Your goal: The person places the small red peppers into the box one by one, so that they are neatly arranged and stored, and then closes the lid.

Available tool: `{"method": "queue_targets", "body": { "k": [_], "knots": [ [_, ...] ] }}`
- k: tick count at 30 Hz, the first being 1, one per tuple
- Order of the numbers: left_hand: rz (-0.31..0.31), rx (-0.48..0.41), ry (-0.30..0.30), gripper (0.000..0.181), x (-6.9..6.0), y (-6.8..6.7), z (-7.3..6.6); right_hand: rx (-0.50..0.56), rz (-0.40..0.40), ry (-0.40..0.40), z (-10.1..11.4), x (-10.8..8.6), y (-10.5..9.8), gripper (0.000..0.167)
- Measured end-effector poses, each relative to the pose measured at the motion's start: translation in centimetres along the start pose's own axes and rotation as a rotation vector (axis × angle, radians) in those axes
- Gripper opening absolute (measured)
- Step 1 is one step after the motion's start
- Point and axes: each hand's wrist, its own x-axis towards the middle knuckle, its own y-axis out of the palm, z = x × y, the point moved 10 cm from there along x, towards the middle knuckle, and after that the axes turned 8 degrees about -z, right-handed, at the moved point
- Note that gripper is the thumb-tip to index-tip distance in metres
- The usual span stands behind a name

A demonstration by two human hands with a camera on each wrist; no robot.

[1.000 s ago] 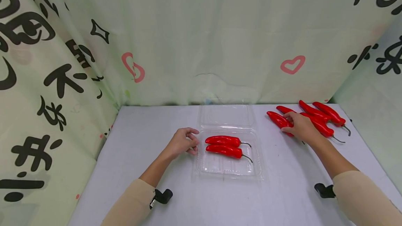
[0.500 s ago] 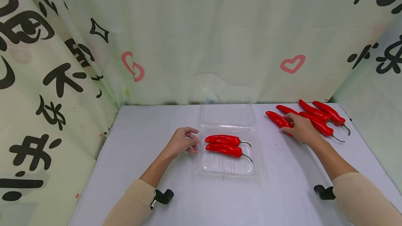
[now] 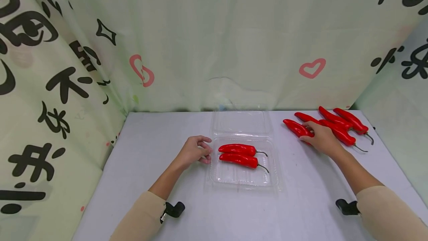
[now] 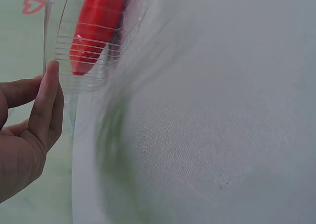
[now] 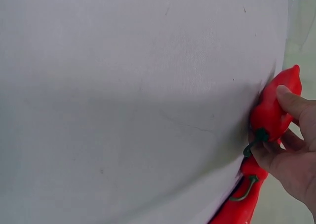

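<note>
Two red peppers (image 3: 237, 149) lie side by side in the clear plastic box (image 3: 234, 181), its lid folded back behind it. At the box's left edge is my left hand (image 3: 194, 152); in the left wrist view a fingertip of that hand (image 4: 34, 120) touches the clear rim. My right hand (image 3: 320, 136) grips the nearest red pepper (image 3: 296, 127) of the group on the right. The right wrist view shows thumb and fingers of the hand (image 5: 296, 145) round that pepper (image 5: 271, 108), its green stem pointing down.
Several more red peppers (image 3: 351, 120) lie at the table's back right corner, just beyond my right hand. A pale printed curtain (image 3: 254, 47) hangs along the back and both sides of the white table (image 3: 160, 129).
</note>
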Motion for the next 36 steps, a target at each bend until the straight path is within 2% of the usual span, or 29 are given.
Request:
{"method": "queue_targets", "body": {
  "k": [8, 14, 25, 36],
  "knots": [
    [0.004, -0.004, -0.001, 0.04, 0.0, 0.0, 0.1, 0.01, 0.016, 0.003, 0.0, -0.4, -0.6, 0.078],
    [0.007, -0.008, 0.0, 0.04, 0.0, 0.1, 0.1, 0.015, -0.006, -0.023, 0.9, -0.9, -1.1, 0.079],
    [0.004, 0.009, -0.006, 0.04, 0.0, 0.0, 0.0, 0.031, -0.044, -0.098, 3.3, -2.2, -2.7, 0.074],
    [0.007, 0.029, -0.002, 0.039, -0.1, 0.0, -0.1, 0.042, -0.038, -0.194, 7.0, -3.9, -4.1, 0.066]
  ]
}}
